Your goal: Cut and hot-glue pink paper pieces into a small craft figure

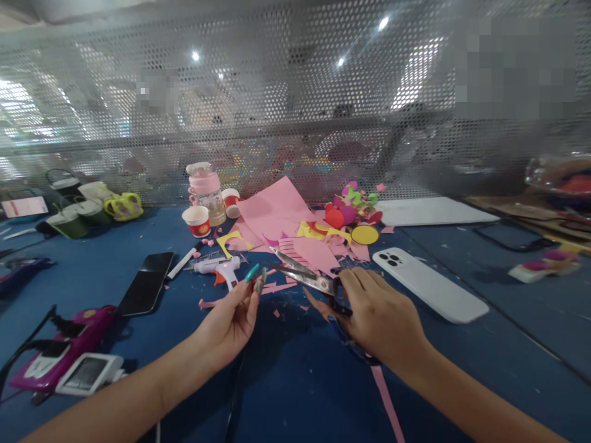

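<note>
My right hand (383, 307) grips a pair of scissors (314, 280), whose blades stand slightly apart and point left. A narrow pink paper strip (386, 400) hangs below that hand. My left hand (237, 311), with long teal nails, is pinched closed in front of the blade tips; anything between its fingertips is too small to make out. Beyond the blades lie a cut pink paper piece (316, 253) and a large pink sheet (274, 209). A white glue gun (224, 267) with an orange trigger rests just past my left hand.
A black phone (146, 283) lies left, a white phone (429, 284) right. A pink-topped bottle (207, 191) and a red-white paper cup (196, 220) stand behind. Colourful cutouts (348, 209) pile up near the perforated metal screen (295, 80). A purple device (69, 351) sits at front left.
</note>
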Demonstrator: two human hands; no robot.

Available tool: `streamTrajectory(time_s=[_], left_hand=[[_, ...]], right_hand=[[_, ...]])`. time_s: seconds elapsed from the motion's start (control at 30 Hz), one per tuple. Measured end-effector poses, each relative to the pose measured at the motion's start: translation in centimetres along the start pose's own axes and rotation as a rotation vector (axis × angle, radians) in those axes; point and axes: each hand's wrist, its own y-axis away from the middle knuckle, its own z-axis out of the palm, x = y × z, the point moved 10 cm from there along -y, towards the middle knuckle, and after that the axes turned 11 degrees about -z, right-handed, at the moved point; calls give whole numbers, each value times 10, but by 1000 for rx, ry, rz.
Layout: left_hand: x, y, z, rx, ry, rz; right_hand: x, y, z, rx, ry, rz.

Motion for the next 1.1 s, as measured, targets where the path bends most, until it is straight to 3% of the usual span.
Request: streamTrajectory(time_s=[0.2, 0.47, 0.77, 1.1], left_hand=[[-1, 1, -1, 13, 13, 1], [1, 0, 3, -34, 8, 12], [1, -1, -1, 8, -28, 19], [2, -1, -3, 55, -100, 44]], right_hand=[[1, 0, -2, 13, 43, 11], [8, 2, 7, -30, -145, 80], [2, 3, 20, -130, -308, 83], [0, 0, 16, -97, -382, 53]])
